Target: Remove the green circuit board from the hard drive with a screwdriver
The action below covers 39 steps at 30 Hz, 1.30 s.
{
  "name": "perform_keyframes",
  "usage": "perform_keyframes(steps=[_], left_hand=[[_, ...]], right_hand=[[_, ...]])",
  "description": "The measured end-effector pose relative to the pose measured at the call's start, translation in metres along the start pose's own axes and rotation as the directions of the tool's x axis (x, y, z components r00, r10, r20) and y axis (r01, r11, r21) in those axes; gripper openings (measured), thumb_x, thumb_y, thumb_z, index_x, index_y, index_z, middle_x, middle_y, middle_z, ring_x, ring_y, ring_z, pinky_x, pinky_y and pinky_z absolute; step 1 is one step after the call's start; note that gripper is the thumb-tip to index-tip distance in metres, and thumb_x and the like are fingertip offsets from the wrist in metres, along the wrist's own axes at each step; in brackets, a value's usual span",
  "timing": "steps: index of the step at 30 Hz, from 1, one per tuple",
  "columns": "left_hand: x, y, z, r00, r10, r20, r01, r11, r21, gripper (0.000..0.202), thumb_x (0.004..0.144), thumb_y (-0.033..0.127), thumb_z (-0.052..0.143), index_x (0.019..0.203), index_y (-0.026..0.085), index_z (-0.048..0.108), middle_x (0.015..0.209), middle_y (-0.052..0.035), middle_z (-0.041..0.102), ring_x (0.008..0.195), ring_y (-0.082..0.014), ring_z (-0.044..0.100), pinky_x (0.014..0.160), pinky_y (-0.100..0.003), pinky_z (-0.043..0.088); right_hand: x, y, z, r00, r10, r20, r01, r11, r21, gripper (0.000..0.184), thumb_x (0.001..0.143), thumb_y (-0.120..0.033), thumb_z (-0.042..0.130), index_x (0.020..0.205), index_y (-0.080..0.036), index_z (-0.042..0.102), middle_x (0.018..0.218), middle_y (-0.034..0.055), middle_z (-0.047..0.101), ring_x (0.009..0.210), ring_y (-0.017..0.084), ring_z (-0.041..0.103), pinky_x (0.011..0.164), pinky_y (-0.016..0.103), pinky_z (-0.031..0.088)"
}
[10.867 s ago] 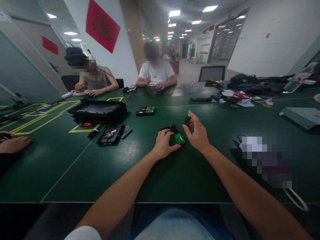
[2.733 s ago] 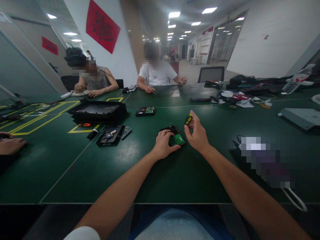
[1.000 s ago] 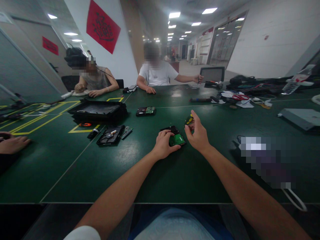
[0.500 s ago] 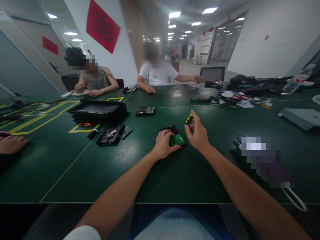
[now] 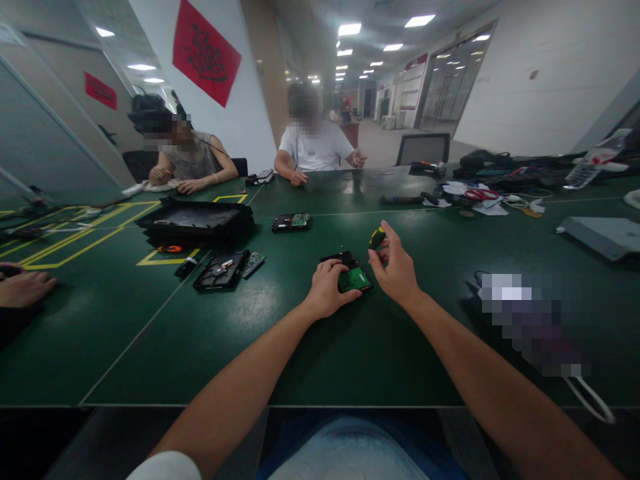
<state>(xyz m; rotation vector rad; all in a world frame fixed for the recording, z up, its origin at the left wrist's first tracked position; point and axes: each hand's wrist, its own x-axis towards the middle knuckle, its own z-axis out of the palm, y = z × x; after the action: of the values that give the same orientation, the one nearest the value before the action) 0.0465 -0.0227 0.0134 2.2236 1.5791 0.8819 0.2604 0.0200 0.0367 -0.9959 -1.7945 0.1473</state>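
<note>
A black hard drive [image 5: 350, 270] with a green circuit board facing up lies on the green table [image 5: 210, 333]. My left hand [image 5: 327, 288] is closed over its near left side and holds it down. Just right of the drive, my right hand [image 5: 395, 267] pinches a small screwdriver [image 5: 377, 237] with a black and yellow handle. The handle stands above the drive's far right corner; its tip is hidden by my fingers.
An opened drive [image 5: 220, 270] and a loose board lie to the left, near a black tray [image 5: 197, 222]. Another drive [image 5: 291, 221] sits farther back. Two people sit across the table. Another person's hand [image 5: 25, 287] rests at left. Tools and cables crowd the far right.
My hands stay in place on the drive and the screwdriver, with the handle turning slightly. The person in white across the table pulled an outstretched arm back to the chest.
</note>
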Motion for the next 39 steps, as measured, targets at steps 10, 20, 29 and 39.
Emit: perform_keyframes(steps=[10,20,29,39], left_hand=[[-0.0008,0.0019,0.0007,1.0,-0.008,-0.007,0.008,1.0,-0.002,0.058,0.079,0.05,0.087,0.126,0.024,0.066,0.146,-0.012,0.057,0.141,-0.0366,0.049,0.118,-0.057,0.043],[-0.0009,0.0036,-0.0017,1.0,-0.014,0.009,0.014,1.0,-0.002,0.058,0.079,0.05,0.086,0.127,0.024,0.066,0.146,-0.0123,0.057,0.142,-0.0375,0.048,0.118,-0.058,0.043],[-0.0013,0.0036,-0.0023,1.0,-0.01,0.001,0.01,1.0,0.003,0.058,0.079,0.051,0.086,0.127,0.025,0.066,0.145,-0.0123,0.057,0.141,-0.0372,0.048,0.117,-0.057,0.044],[-0.0007,0.0007,0.0008,1.0,-0.002,-0.011,0.002,1.0,-0.003,0.058,0.079,0.052,0.086,0.126,0.024,0.067,0.144,-0.0122,0.058,0.14,-0.0365,0.049,0.117,-0.056,0.044]], right_hand=[[-0.0001,-0.0011,-0.0003,1.0,-0.009,-0.011,0.009,1.0,0.008,0.071,0.101,-0.036,0.059,0.166,-0.03,0.03,0.126,0.0111,0.073,0.079,0.023,0.075,0.08,0.045,0.067],[-0.0004,-0.0002,0.0001,1.0,-0.011,-0.01,0.011,1.0,-0.009,0.072,0.101,-0.036,0.06,0.165,-0.032,0.03,0.133,0.0121,0.071,0.078,0.023,0.076,0.079,0.045,0.067],[-0.001,-0.0002,-0.0001,1.0,0.004,-0.005,-0.004,1.0,0.004,0.071,0.101,-0.038,0.062,0.165,-0.032,0.032,0.13,0.0115,0.071,0.077,0.022,0.075,0.08,0.044,0.067],[-0.0003,-0.0004,0.0004,1.0,-0.006,-0.027,0.006,1.0,0.005,0.069,0.1,-0.04,0.062,0.163,-0.032,0.035,0.121,0.0093,0.073,0.074,0.021,0.073,0.075,0.042,0.066]])
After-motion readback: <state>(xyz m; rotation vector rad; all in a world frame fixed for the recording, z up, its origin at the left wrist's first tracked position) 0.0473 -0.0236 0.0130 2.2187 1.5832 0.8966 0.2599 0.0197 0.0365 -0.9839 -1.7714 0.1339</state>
